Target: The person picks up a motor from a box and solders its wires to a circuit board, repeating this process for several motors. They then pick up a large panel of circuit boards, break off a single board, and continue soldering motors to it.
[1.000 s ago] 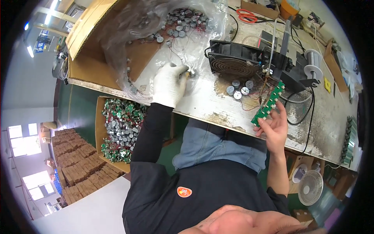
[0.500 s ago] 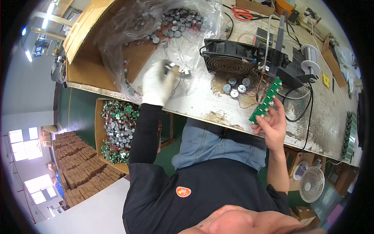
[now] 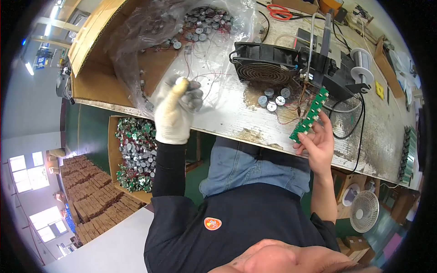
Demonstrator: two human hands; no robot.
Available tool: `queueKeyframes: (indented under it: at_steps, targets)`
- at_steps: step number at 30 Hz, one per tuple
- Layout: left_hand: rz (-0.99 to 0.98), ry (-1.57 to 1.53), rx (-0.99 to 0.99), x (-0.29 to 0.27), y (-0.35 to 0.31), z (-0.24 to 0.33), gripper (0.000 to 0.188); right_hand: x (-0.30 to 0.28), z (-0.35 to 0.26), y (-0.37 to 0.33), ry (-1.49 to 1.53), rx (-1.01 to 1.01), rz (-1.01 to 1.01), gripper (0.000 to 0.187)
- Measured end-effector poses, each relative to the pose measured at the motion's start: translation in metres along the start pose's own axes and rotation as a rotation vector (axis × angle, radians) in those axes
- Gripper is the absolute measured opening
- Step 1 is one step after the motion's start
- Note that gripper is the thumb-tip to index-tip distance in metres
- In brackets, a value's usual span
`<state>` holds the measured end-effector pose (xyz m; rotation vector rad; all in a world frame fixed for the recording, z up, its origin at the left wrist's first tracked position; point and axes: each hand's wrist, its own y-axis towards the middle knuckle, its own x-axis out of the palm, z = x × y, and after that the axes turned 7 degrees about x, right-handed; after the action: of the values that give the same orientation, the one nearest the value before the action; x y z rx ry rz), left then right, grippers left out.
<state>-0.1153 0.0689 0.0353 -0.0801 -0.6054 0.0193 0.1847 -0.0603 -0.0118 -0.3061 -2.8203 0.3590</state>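
Green circuit strip (image 3: 310,115) sits pinched in your bare right hand (image 3: 317,144), held up over the near edge of the workbench (image 3: 236,119), its top end close to the soldering stand (image 3: 328,73) beside the black fan (image 3: 263,67). Your thumb and fingers close on its lower end, so that hand grips the board firmly. Your gloved left hand (image 3: 175,113) is raised over the near-left part of the bench, closed on a small round metal part with thin wires (image 3: 187,89); the blur makes it hard to tell whether you hold one or several.

Judging by how things lie, you are early to midway: the strip looks mostly unfitted from here, though its face is too small to read. A few round parts (image 3: 271,98) wait loose on the bench just in front of the fan, and plenty remain in stock.

As for containers, the clear plastic bag (image 3: 182,45) spread across the far-left of the bench, resting partly in an open cardboard box (image 3: 98,54), holds a heap of the same round silver parts with red leads. Below the bench's left edge, a second carton (image 3: 136,154) on the floor is packed with green boards and silver discs jumbled together, seemingly finished pieces. A solder spool (image 3: 362,68) stands toward the far-right, and red-handled scissors (image 3: 280,10) lie at the far edge.
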Motion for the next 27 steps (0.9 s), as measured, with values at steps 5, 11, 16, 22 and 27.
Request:
queueKeyframes:
  at_steps: [5,11,16,22,27]
  targets:
    - [0.005,0.333,0.023,0.007,-0.030,-0.041,0.021,0.000,0.000,0.000,0.008,0.007,-0.005,0.069]
    - [-0.150,0.675,0.197,-0.002,-0.033,-0.055,0.020,0.000,-0.002,0.000,0.018,0.001,-0.013,0.069]
    - [-0.148,0.763,0.391,0.009,-0.029,-0.050,0.015,-0.002,-0.001,-0.001,0.034,0.028,-0.024,0.069]
    - [-0.108,0.526,0.090,0.030,-0.034,-0.048,0.027,-0.006,-0.002,0.000,0.056,0.036,-0.034,0.069]
    - [-0.150,0.317,-0.190,0.038,-0.048,-0.070,0.045,-0.005,0.000,0.001,0.067,0.052,-0.039,0.072]
